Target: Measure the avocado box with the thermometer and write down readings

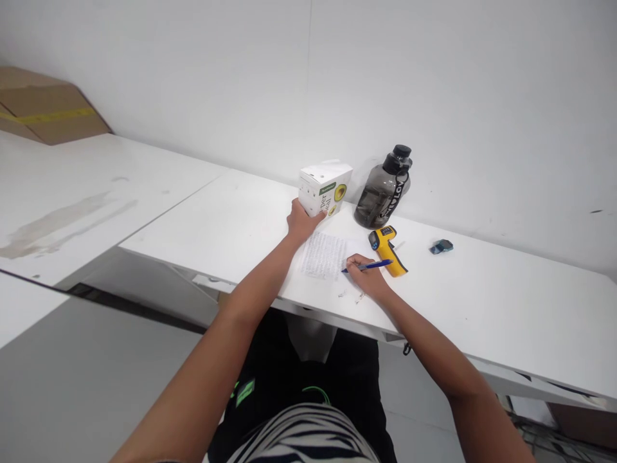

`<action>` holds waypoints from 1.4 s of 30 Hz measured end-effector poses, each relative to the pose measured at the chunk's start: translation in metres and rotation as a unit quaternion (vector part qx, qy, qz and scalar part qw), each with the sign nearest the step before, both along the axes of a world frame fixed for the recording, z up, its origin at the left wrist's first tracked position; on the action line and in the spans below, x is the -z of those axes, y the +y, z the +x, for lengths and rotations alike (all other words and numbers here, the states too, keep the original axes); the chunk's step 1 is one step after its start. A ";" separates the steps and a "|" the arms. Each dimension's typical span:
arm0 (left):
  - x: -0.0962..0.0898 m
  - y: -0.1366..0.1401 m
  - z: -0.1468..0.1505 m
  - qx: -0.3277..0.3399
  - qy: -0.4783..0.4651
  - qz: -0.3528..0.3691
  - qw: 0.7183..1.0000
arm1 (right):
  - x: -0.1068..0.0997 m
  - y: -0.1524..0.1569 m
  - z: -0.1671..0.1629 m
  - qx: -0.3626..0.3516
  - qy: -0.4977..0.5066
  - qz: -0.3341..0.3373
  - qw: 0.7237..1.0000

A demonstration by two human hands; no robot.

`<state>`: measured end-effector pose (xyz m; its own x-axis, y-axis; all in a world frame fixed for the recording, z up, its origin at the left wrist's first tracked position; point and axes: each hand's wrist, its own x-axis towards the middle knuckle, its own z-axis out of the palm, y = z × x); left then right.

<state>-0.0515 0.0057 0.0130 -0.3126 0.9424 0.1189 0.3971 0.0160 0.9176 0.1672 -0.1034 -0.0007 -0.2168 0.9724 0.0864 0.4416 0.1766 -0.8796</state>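
Observation:
My left hand (303, 220) is wrapped round the lower part of a white carton (324, 185) printed with avocados, which stands upright on the white table. In my right hand (365, 273) is a blue pen (378, 264), its tip close to the right edge of a sheet of paper (324, 255). Rows of handwriting cover the sheet, too small to read. Just beyond my right hand lies a yellow and black infrared thermometer (391, 253), pistol-shaped.
A large dark translucent water bottle (380, 193) stands behind the thermometer, close to the wall. A small dark blue object (441, 246) lies farther right. At the far left sits a cardboard box (53, 106) with yellow tape. The table's front edge (337, 313) runs above my lap.

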 end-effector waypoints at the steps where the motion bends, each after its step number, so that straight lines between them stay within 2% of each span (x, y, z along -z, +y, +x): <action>1: 0.000 0.000 0.000 0.000 0.000 0.000 1.000 | 0.000 0.000 0.000 0.000 0.000 0.002 1.000; 8: 0.001 0.002 0.000 -0.001 0.004 0.003 1.000 | -0.001 -0.002 0.001 -0.007 -0.034 0.032 0.999; 14: 0.002 0.002 0.000 -0.004 0.006 0.004 1.000 | 0.000 0.000 0.002 -0.034 -0.038 0.014 0.999; 17: 0.003 0.002 0.000 -0.002 0.003 0.007 1.000 | 0.002 0.002 0.004 -0.044 -0.027 0.026 0.998; 23: 0.008 0.006 0.000 -0.006 0.001 0.020 1.000 | 0.009 -0.003 0.005 -0.007 -0.067 0.106 0.992; 28: 0.010 0.007 -0.001 -0.009 -0.004 0.010 1.000 | 0.016 0.003 0.008 0.032 -0.143 0.212 0.966; 30: 0.010 0.008 -0.001 -0.009 -0.004 0.007 1.000 | 0.019 0.008 0.012 0.032 -0.179 0.229 0.956; 33: 0.012 0.010 -0.002 -0.011 -0.005 0.010 1.000 | 0.023 0.014 0.017 0.033 -0.237 0.218 0.946; 37: 0.016 0.012 -0.003 -0.013 -0.013 0.018 1.000 | 0.022 0.016 0.018 0.069 -0.303 0.174 0.934; 42: 0.015 0.013 -0.004 -0.014 -0.004 0.013 1.000 | 0.014 0.014 0.015 0.085 -0.311 0.128 0.938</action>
